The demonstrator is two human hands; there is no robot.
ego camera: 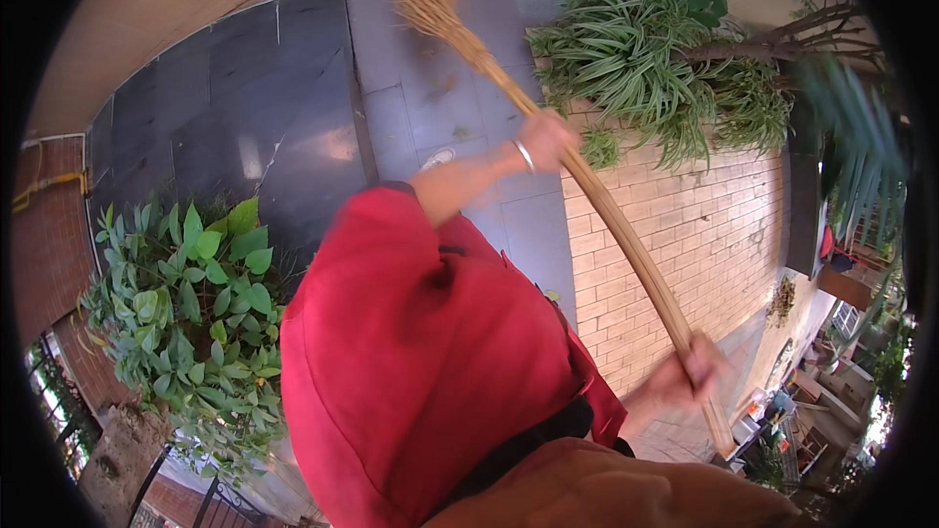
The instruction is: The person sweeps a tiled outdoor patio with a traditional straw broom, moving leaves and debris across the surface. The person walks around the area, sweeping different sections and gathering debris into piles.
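Note:
A straw broom point(631, 227) with a long wooden handle slants across the view, its brush end at the top and its butt at the lower right. My left hand point(549, 141), with a silver bangle on the wrist, is closed around the handle just below the brush. Farther down, my right hand point(697, 374) grips it near the butt and is blurred. The bristles point(429, 4) are over grey floor tiles point(447, 103) close to the wall base, somewhat blurred. Some small leaf-like bits lie on those tiles.
Spider plants point(631, 66) stand beside a tan brick surface point(667, 227). A leafy bush point(191, 293) grows at the left, below dark glossy slabs point(257, 103). My shoe point(439, 158) shows partly on the tiles. Mixed objects point(807, 411) are piled at the lower right.

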